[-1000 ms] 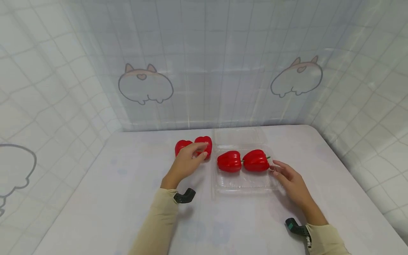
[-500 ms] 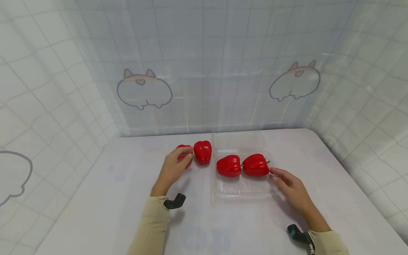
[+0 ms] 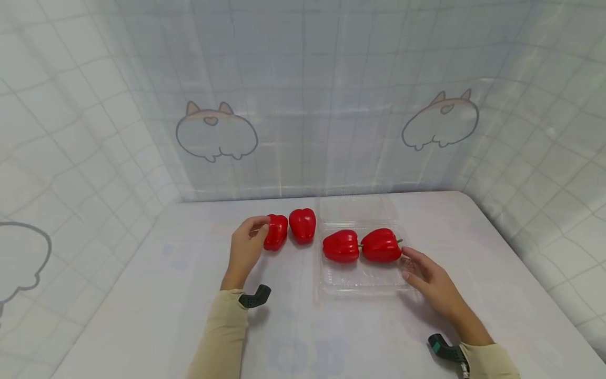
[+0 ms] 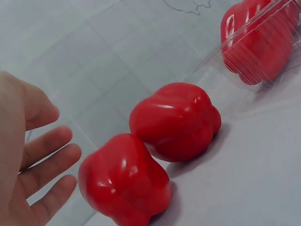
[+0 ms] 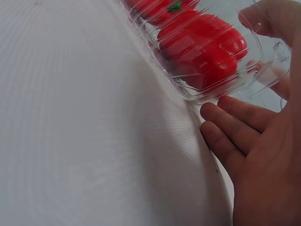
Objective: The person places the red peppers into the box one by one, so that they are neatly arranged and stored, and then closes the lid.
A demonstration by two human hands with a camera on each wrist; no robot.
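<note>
Two red bell peppers lie in an open clear plastic clamshell box (image 3: pixel 362 276), the left one (image 3: pixel 341 246) and the right one (image 3: pixel 381 245) in a row with their green stems showing. Left of the box, two more red bell peppers sit on the table, one nearer the box (image 3: pixel 302 226) and one farther left (image 3: pixel 276 232). My left hand (image 3: pixel 246 246) is beside the leftmost pepper; the left wrist view shows a gap between them and relaxed fingers. At the box's right edge, my right hand (image 3: pixel 434 281) has its thumb and index finger spread against the clear plastic, the other fingers extended low beside it.
The box's clear lid (image 3: pixel 357 208) lies folded back behind it. A white table (image 3: pixel 156 295) carries everything. Pale grid-patterned sheets hang at the back (image 3: pixel 303 105) and on both sides.
My left hand has drawn back leftward, off the two loose peppers, leaving both in plain view. My right hand stays by the box, its thumb now farther from the index finger.
</note>
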